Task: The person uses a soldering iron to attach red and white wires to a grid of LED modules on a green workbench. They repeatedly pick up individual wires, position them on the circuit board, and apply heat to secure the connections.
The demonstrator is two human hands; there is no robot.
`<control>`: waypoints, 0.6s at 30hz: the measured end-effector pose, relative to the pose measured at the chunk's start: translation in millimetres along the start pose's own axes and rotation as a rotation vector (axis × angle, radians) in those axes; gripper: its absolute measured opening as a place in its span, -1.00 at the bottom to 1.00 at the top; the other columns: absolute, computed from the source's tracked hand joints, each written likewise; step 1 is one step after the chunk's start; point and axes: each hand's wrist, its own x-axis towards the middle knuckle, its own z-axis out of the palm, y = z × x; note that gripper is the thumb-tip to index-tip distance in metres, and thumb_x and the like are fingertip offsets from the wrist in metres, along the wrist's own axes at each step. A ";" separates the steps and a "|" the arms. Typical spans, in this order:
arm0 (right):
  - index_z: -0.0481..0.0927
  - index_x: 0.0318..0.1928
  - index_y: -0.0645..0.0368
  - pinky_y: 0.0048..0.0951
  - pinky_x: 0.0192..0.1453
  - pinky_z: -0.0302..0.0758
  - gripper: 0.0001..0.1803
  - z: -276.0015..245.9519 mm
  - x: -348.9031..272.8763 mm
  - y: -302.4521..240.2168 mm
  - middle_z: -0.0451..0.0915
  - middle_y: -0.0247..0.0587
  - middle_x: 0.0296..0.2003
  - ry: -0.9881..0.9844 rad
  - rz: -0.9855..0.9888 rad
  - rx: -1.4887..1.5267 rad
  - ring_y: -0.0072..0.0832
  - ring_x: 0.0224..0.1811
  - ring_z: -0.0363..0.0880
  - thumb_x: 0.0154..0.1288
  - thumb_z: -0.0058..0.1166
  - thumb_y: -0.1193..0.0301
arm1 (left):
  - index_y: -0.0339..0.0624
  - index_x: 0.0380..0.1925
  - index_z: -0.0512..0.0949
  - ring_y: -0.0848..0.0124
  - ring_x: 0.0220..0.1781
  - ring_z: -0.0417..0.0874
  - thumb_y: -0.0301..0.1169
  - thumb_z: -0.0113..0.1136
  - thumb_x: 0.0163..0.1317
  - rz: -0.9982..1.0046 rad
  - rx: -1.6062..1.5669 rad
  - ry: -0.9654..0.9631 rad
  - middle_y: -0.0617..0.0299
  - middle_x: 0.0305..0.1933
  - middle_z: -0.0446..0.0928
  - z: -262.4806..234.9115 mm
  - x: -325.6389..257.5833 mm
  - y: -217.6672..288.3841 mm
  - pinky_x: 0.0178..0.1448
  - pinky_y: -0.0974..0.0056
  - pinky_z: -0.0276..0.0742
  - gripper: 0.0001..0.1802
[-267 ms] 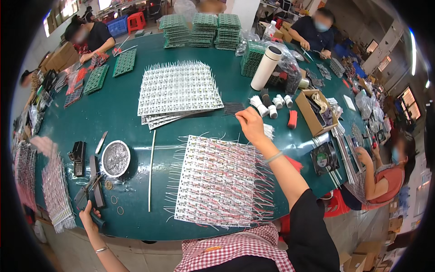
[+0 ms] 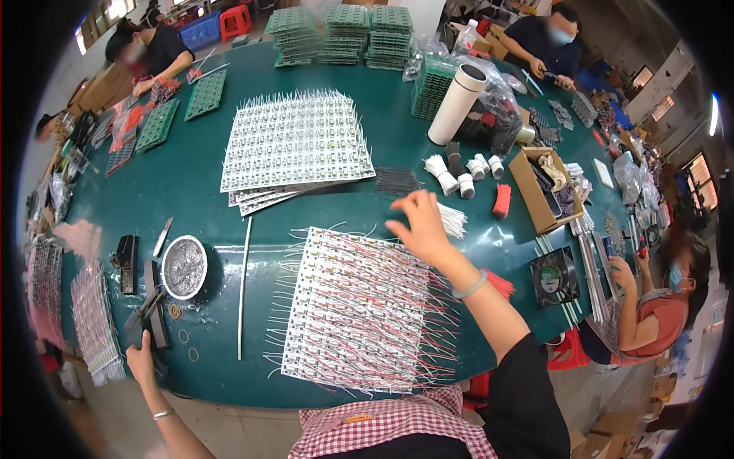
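Observation:
My right hand [image 2: 422, 228] hovers over the far right corner of a white circuit-board panel [image 2: 348, 314], fingers apart. Rows of red and white wires cover the panel and stick out past its sides. Just beyond this hand lie loose black wires [image 2: 396, 180] and a small pile of white wires [image 2: 453, 220]. At the table's near left edge, my left hand [image 2: 141, 361] is closed, and its grip is hidden. A dark tool [image 2: 142, 312] with pointed ends lies right above it, beside a grey bar [image 2: 157, 325]; whether the hand holds that tool is unclear.
A silvery bowl [image 2: 184, 268], thin rod [image 2: 245, 291] and knife [image 2: 163, 237] lie left of the panel. White boards [image 2: 298, 145] are stacked farther back. A white flask [image 2: 457, 105], cardboard box [image 2: 535, 195] and black fan [image 2: 554, 277] stand right. Other people work around the table.
My right hand has drawn back from the black wires toward the panel, its fingers spreading from a pinch. The dark handle seen under my left hand is now hidden. The whole view has shifted slightly.

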 end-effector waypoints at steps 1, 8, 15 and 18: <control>0.61 -0.05 0.14 -0.17 0.13 0.34 -0.58 -2.5 -6.0 -1.5 0.39 -0.04 -0.07 -0.098 0.003 0.038 -0.09 0.03 0.32 0.09 0.35 0.25 | -0.39 -0.40 0.54 0.06 -0.32 0.66 0.21 0.23 0.17 0.002 0.022 0.027 -0.06 -0.42 0.57 -1.4 -4.0 6.8 -0.18 0.00 0.56 -0.29; 0.58 -0.15 0.24 -0.15 0.15 0.33 -0.39 2.3 -9.3 -10.1 0.39 0.01 -0.07 -0.348 0.049 0.072 -0.08 0.09 0.28 -0.08 0.47 0.06 | -0.24 -0.05 0.59 -0.02 -0.08 0.67 -0.06 0.10 0.33 0.138 -0.031 0.370 -0.05 -0.06 0.65 -19.8 -81.0 49.3 0.01 -0.01 0.54 -0.54; 0.54 -0.15 0.28 -0.13 -0.05 0.46 -0.31 13.9 -1.4 29.0 0.56 0.06 -0.28 -0.656 -0.011 0.125 -0.09 -0.16 0.54 -0.19 0.50 0.05 | -0.32 -0.14 0.60 0.48 -0.29 0.57 -0.59 0.18 0.22 0.195 -0.790 0.175 0.21 -0.29 0.61 3.8 -277.0 79.5 -0.18 0.34 0.52 -0.80; 0.46 -0.08 0.27 -0.29 -0.27 0.48 -0.35 2.9 -17.2 20.3 0.57 -0.07 -0.41 -0.474 0.121 0.444 -0.27 -0.37 0.56 -0.10 0.48 0.18 | -0.32 -0.20 0.59 0.54 -0.43 0.58 -0.57 0.18 0.26 0.044 -1.099 -0.083 0.23 -0.35 0.58 27.0 -345.3 101.1 -0.34 0.41 0.56 -0.87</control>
